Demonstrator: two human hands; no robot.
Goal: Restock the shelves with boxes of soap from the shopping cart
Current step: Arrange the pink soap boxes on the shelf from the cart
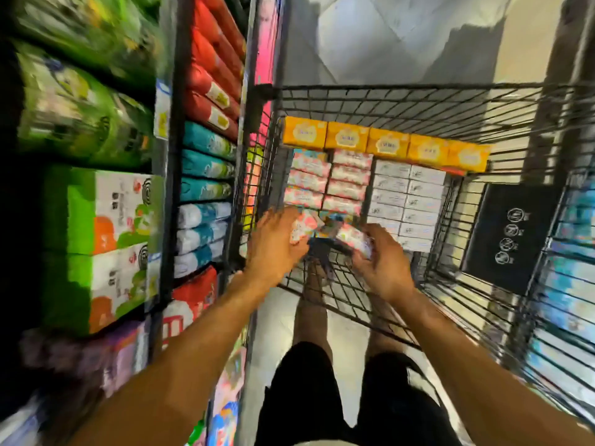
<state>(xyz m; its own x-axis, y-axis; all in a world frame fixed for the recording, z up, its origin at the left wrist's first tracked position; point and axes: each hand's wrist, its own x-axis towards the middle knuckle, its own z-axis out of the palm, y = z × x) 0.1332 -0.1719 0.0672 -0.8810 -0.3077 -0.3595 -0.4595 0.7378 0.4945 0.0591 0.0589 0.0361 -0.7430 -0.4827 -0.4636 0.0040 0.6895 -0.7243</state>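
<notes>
Pickup is the step in hand: the left hand curls round a pink-and-white soap box and the right hand grips a second soap box, both low in the shopping cart, just short of the stacked boxes. Next, probably, a lift straight up through the open top, clearing the wire edge by the wrists. Then a swing outward past the left hand to the tightly packed shelves.

place: shop aisle | evidence: stocked shelves of packaged goods; wire shopping cart holding boxes
</notes>
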